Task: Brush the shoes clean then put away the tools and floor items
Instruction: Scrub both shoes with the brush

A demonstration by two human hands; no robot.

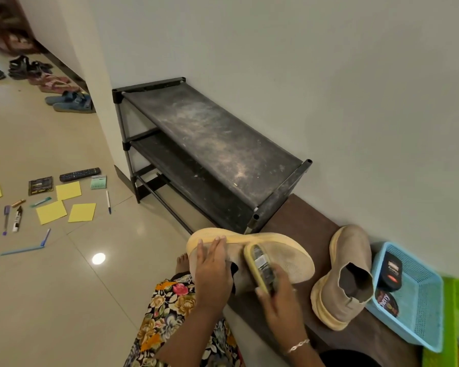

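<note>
- The left hand (212, 268) lies flat, fingers straight, on the tan boot (284, 258), which is tipped on its side over the brown tabletop (302, 221)
- The right hand (281, 298) grips the yellow brush (259, 266), which sits against that boot
- The second boot (347, 282) rests on the tabletop, just beside a blue basket (419, 313)
- Yellow notes (68, 190), pens (108, 202) and a remote (80, 174) lie on the floor (104, 300)

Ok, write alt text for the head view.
A person's left hand steadies a beige shoe over a brown bench while the right hand holds a yellow brush against it. The second shoe stands beside a blue basket; notes and pens litter the floor.
</note>
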